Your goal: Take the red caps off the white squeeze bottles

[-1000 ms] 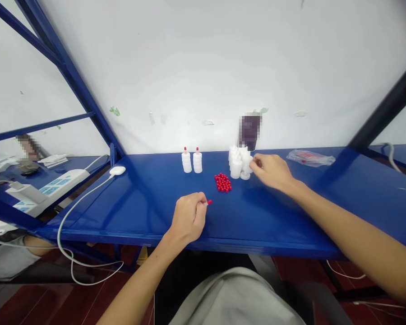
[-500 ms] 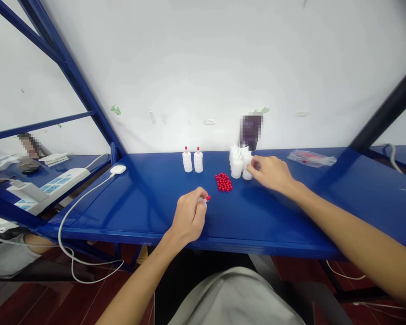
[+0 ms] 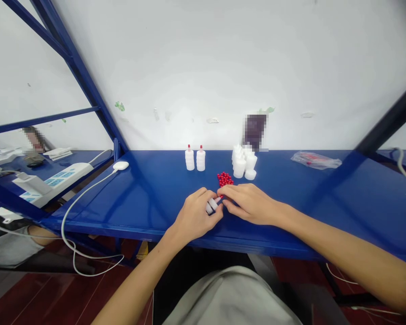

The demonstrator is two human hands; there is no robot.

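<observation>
Over the front of the blue table, my left hand (image 3: 199, 214) is closed around a small white bottle (image 3: 211, 206) tilted toward the right, with a red tip. My right hand (image 3: 248, 203) pinches the red cap (image 3: 220, 197) at the bottle's tip between thumb and fingers. Just behind my fingers lies a pile of red caps (image 3: 225, 178), partly hidden. Two white bottles with red tips (image 3: 190, 160) (image 3: 200, 160) stand upright farther back on the left. A cluster of white bottles (image 3: 239, 166) stands behind my right hand, with no red caps visible.
A clear plastic bag (image 3: 316, 160) with red items lies at the back right. A dark pixelated object (image 3: 255, 131) leans on the wall. At left are a white charger (image 3: 121, 165) with its cable, a power strip (image 3: 67, 176) and the blue frame (image 3: 79, 72). Another person's arm shows lower left.
My right hand has left the bottle cluster and come down left to the tip of the bottle in my left hand. The view has shifted slightly.
</observation>
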